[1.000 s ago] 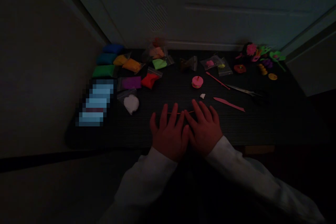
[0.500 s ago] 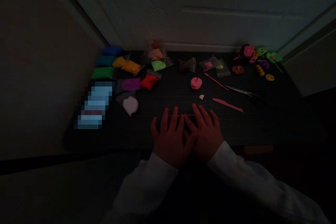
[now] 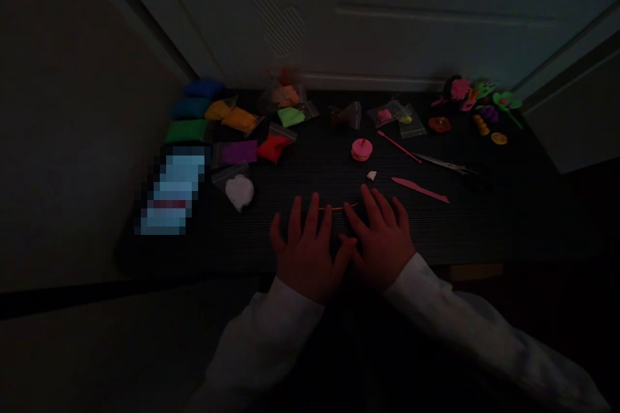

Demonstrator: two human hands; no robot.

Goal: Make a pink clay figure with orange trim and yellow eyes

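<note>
A thin orange-red strand (image 3: 338, 208), like rolled clay, lies across the dark table under my fingertips. My left hand (image 3: 306, 251) is palm down with its fingers spread, its fingertips at the strand's left part. Likewise flat and spread, my right hand (image 3: 382, 242) has its index fingertip at the strand's right part. Both thumbs come close together between the hands. Just beyond my right hand sit a small white clay bit (image 3: 371, 175) and a round pink clay piece (image 3: 361, 150) with layered sides.
To the right lie a pink plastic knife (image 3: 420, 190), a pink stick tool (image 3: 400, 146) and scissors (image 3: 448, 164). Several bags of coloured clay, including a white one (image 3: 239, 191) and a red one (image 3: 275, 147), stand left, near a blurred phone (image 3: 174, 190). Clay flowers (image 3: 459, 88) fill the back right.
My hands have moved apart, the left one to the left and the right one slightly right. More of the orange-red strand now shows between them.
</note>
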